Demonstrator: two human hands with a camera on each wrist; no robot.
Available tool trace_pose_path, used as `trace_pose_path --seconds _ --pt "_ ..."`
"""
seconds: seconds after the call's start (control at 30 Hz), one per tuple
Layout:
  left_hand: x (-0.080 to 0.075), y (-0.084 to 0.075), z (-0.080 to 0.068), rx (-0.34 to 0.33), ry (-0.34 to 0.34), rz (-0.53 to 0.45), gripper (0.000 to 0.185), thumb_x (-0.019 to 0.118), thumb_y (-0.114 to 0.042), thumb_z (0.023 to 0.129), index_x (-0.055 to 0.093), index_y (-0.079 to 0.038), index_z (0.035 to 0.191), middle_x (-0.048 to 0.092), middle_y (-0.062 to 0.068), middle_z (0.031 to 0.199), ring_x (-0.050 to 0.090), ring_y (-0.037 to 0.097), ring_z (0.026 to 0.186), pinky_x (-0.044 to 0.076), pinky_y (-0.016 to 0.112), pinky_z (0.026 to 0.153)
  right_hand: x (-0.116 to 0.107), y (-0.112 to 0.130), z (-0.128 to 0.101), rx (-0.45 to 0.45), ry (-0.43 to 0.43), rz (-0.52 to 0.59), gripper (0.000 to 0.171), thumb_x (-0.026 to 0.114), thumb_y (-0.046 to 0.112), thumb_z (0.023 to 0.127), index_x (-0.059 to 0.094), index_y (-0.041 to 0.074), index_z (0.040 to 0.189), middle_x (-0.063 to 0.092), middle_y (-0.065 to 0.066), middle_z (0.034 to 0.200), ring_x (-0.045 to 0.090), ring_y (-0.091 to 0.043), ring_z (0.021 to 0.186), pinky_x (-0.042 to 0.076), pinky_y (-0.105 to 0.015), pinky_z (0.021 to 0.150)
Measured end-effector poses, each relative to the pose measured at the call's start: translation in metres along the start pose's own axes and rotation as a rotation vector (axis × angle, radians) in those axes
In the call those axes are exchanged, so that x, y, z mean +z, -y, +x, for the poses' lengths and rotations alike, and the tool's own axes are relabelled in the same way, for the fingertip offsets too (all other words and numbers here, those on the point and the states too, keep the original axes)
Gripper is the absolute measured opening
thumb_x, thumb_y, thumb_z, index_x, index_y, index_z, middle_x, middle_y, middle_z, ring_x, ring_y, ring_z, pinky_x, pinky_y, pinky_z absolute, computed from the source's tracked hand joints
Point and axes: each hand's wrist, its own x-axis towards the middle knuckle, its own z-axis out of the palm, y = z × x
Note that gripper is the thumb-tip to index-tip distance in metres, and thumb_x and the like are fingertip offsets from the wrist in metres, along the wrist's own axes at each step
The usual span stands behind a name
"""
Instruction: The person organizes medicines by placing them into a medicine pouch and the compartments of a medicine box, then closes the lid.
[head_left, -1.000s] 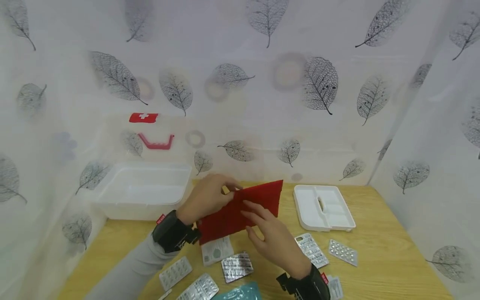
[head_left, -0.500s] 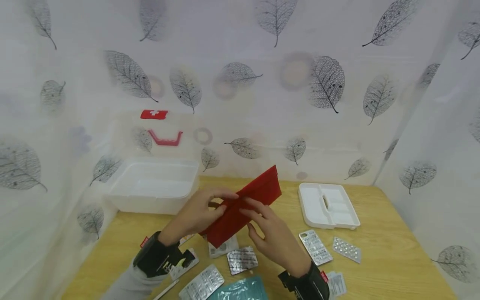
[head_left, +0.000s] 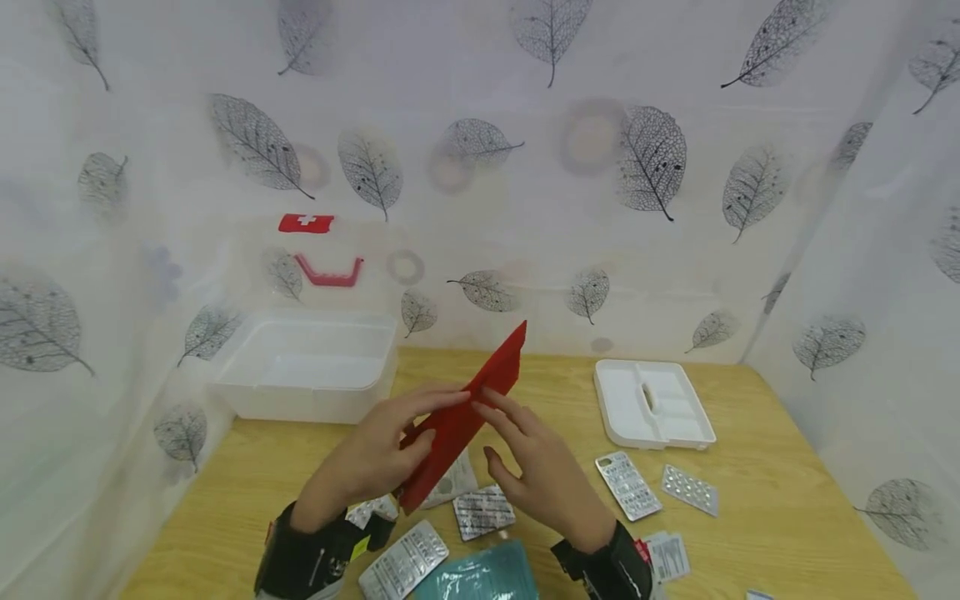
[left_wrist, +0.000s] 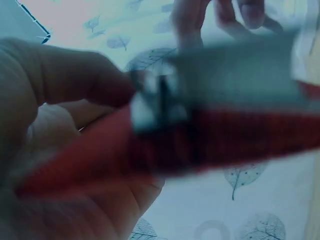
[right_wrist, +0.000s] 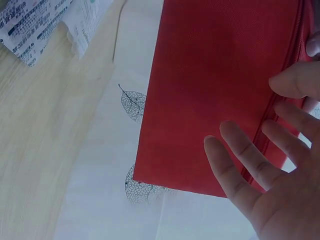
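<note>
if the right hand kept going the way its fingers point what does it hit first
The right hand points up and left, its fingertips already at the red pouch, so it would meet that first. The left hand grips the pouch just beyond, though depth is hard to judge.

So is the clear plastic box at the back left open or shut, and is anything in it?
Open and empty: the clear box has no lid on, showing a bare inside.

pouch (head_left: 461, 417) between hands; box (head_left: 307, 367) left, tray (head_left: 652, 408) right
</note>
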Motion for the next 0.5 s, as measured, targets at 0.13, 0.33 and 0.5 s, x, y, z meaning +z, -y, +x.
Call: trace_pose_path --seconds 0.13,0.33,0.5 --pt "-0.001 0.001 0.001 0.019 -0.022 0.089 0.054 0.067 0.003 0.091 0.060 -0.014 0.142 0.060 0.007 0.142 0.060 0.029 0.112 0.059 0.034 0.083 0.004 0.000 0.000 -0.009 -0.016 -0.022 0.071 0.073 0.016 0.091 0.044 0.024 0.154 0.045 0.003 0.155 0.056 -0.019 0.131 0.056 -0.038 0.096" --pt "-0.005 0.007 0.000 0.046 -0.032 0.127 0.047 0.070 0.000 0.091 0.065 -0.014 0.136 0.066 0.005 0.134 0.061 0.023 0.102 0.057 0.027 0.075 0.007 0.002 -0.002 -0.005 0.012 -0.040 0.066 0.071 0.013 0.091 0.047 0.022 0.152 0.051 0.000 0.146 0.059 -0.014 0.112 0.057 -0.027 0.082" --pt "-0.008 0.010 0.002 0.053 -0.008 0.146 0.045 0.067 0.002 0.092 0.066 -0.014 0.135 0.066 0.004 0.132 0.062 0.021 0.101 0.057 0.027 0.076 0.007 0.001 0.001 -0.006 0.002 -0.065 0.048 0.067 0.011 0.089 0.059 0.019 0.136 0.050 0.000 0.142 0.056 -0.012 0.104 0.052 -0.023 0.074"
